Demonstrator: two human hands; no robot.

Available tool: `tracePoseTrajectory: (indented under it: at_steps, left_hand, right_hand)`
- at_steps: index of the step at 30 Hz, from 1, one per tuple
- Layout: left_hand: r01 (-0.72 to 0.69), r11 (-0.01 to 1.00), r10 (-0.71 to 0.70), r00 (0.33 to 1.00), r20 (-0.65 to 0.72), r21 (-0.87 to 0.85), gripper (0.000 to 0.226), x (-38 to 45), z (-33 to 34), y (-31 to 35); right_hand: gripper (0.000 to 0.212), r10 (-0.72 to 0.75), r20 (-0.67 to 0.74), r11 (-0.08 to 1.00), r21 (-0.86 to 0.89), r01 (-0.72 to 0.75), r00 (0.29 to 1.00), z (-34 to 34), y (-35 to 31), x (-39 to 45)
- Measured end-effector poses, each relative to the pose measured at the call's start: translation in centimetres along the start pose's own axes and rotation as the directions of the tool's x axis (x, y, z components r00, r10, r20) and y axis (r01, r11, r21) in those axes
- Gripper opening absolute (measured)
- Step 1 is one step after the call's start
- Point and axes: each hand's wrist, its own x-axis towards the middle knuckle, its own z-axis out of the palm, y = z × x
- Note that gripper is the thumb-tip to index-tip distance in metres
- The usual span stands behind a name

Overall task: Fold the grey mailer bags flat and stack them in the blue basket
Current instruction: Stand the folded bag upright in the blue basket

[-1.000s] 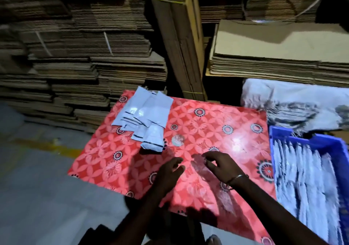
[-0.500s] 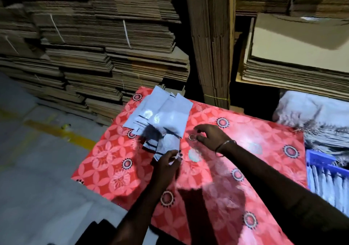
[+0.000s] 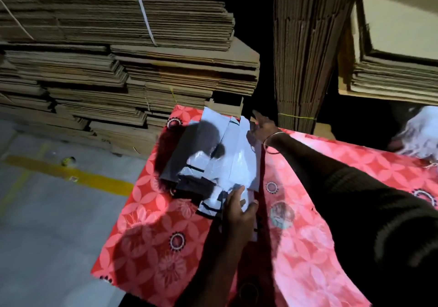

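A loose pile of grey mailer bags [image 3: 239, 162] with black strips lies at the far left corner of the red flowered table [image 3: 308, 223]. My left hand [image 3: 239, 209] rests on the near end of the pile, fingers spread over the bags. My right hand [image 3: 260, 129], with a bangle at the wrist, reaches to the pile's far right edge and touches the bags there with a finger stretched out. A dark shadow covers the pile's left part. The blue basket is out of view.
Stacks of flat brown cardboard [image 3: 118, 58] rise behind and left of the table. An upright tied cardboard bundle [image 3: 305, 46] stands behind it. A white sack [image 3: 419, 133] sits at the right edge. Grey floor with a yellow line [image 3: 71, 174] lies to the left.
The view has swung left and closer, so the blue basket has dropped out of sight. Both hands have moved from the bare table middle up onto the pile of mailer bags.
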Motion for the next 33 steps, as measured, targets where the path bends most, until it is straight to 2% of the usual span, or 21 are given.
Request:
tracePoseTrajectory:
  at_steps: [3,8,11,14,18,24,27,31,33]
  left_hand:
    - [0.013,1.0,-0.013,0.999,0.047,-0.002,0.053,1.0,0.1,-0.1]
    - [-0.019,0.999,0.018,1.0,-0.008,-0.032,0.051,1.3,0.4,-0.3]
    - [0.008,0.988,-0.008,1.0,0.001,-0.154,0.045,0.3,0.9,0.2]
    - [0.054,0.953,-0.041,0.998,0.05,-0.298,0.039,-0.8,2.0,0.3]
    - [0.127,0.899,-0.07,0.987,0.147,-0.42,0.044,-4.0,3.7,-0.9]
    - [0.156,0.926,-0.064,0.962,0.265,-0.343,0.025,-10.3,7.2,-3.6]
    - [0.194,0.941,-0.099,0.941,0.323,-0.276,0.02,-12.7,9.2,-5.4]
    - [0.232,0.956,-0.132,0.888,0.44,-0.181,0.021,-15.8,11.2,-6.6]
    - [0.248,0.958,-0.151,0.861,0.486,-0.142,0.026,-16.7,11.5,-6.8]
  right_hand:
    - [0.075,0.071,0.062,0.99,0.117,-0.078,0.996,1.0,1.1,1.7]
    - [0.074,0.071,0.026,0.964,0.253,-0.075,0.997,2.9,5.5,3.9]
    - [0.062,0.054,0.089,0.971,0.227,-0.073,0.995,1.3,4.2,-0.6]
    - [0.062,0.054,0.006,0.968,0.243,-0.054,0.999,0.6,5.6,-3.9]
    - [0.065,0.101,-0.058,0.985,0.147,-0.092,0.993,-0.5,8.8,-9.2]
    - [0.062,0.057,-0.079,0.996,-0.059,-0.062,0.995,-2.5,16.3,-22.1]
    - [0.069,-0.052,-0.14,0.987,-0.158,0.03,0.989,-2.7,19.7,-29.8]
    - [0.052,-0.207,-0.212,0.953,-0.266,0.147,0.955,-0.8,24.3,-38.7]
    - [0.051,-0.238,-0.236,0.942,-0.294,0.164,0.942,0.2,25.9,-42.3]
